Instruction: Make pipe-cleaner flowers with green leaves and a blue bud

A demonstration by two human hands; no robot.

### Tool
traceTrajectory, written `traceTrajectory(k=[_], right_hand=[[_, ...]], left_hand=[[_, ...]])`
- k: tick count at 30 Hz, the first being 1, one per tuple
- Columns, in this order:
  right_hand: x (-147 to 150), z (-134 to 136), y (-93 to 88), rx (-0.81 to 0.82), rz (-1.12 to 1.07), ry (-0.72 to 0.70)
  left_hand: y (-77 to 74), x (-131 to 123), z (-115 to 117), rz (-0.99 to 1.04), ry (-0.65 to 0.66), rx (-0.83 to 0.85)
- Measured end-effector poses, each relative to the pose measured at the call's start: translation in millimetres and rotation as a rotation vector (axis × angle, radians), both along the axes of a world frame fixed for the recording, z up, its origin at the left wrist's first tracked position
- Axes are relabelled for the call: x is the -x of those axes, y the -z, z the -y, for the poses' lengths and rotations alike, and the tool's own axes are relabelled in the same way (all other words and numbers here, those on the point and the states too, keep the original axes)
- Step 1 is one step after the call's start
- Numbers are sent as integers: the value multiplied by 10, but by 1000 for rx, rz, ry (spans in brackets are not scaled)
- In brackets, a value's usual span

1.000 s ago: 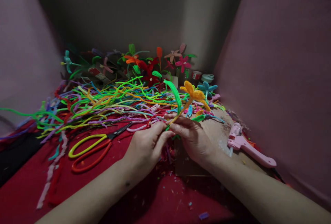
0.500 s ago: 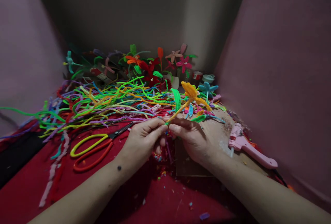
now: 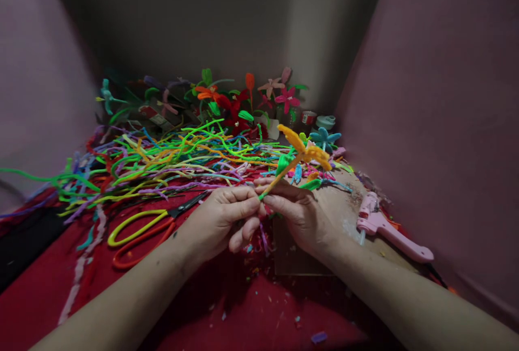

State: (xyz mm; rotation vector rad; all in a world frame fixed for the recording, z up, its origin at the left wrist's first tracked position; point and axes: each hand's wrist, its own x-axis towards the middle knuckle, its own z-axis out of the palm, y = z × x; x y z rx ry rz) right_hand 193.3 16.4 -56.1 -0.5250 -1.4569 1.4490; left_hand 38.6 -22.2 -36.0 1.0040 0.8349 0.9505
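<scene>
An orange pipe-cleaner flower (image 3: 305, 151) tilts up and to the right above my hands, its stem held low down between them. My left hand (image 3: 232, 213) pinches the green-wrapped lower end of the stem with thumb and forefinger. Close beside it, my right hand (image 3: 298, 211) closes on the same stem, thumb against it and fingers partly hidden behind. A green pipe-cleaner leaf (image 3: 284, 163) stands next to the stem, seen nearly end-on. Where the leaf joins is hidden by the fingers.
Scissors (image 3: 140, 226) with yellow and red handles lie at left. A heap of colourful pipe cleaners (image 3: 162, 161) spreads behind. At right, a pink glue gun (image 3: 391, 229) rests on cardboard (image 3: 300, 256). Finished flowers (image 3: 287, 99) stand at the back. Scraps dot the red cloth (image 3: 243, 313).
The orange flower has turned about its stem, so its petals now face differently and the green leaf has swung round. My left hand's lower fingers have uncurled somewhat.
</scene>
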Motion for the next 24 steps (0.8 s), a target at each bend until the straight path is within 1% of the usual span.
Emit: traceTrajectory(k=[3, 5, 6, 8, 9, 12, 13, 15, 16, 17, 19, 22, 24], right_hand=[[0, 25, -26, 42, -14, -1], [5, 34, -21, 61, -24, 17], [7, 34, -13, 72, -34, 25], [11, 29, 6, 83, -63, 51], [12, 26, 16, 88, -72, 66], [12, 22, 35, 104, -68, 96], [12, 24, 39, 112, -62, 102], [14, 29, 47, 108, -46, 108], [15, 32, 51, 94, -38, 109], [17, 33, 54, 77, -27, 110], [20, 34, 60, 53, 0, 122], [25, 32, 60, 60, 27, 141], [29, 32, 55, 91, 24, 129]], left_hand=[[19, 9, -4, 103, 91, 51], [4, -4, 1, 53, 88, 25], [-8, -15, 6, -22, 57, -20], [-22, -41, 20, -256, -66, -183], [-18, -54, 28, -398, -149, -303], [50, -70, 52, -829, -418, -742], [86, -67, 56, -957, -483, -884], [157, -50, 56, -1160, -562, -1132], [185, -39, 52, -1228, -579, -1225], [207, -29, 44, -1276, -585, -1296], [229, -14, 24, -1322, -591, -1384], [220, -11, 4, -1368, -601, -1460], [203, -13, 5, -1411, -600, -1500]])
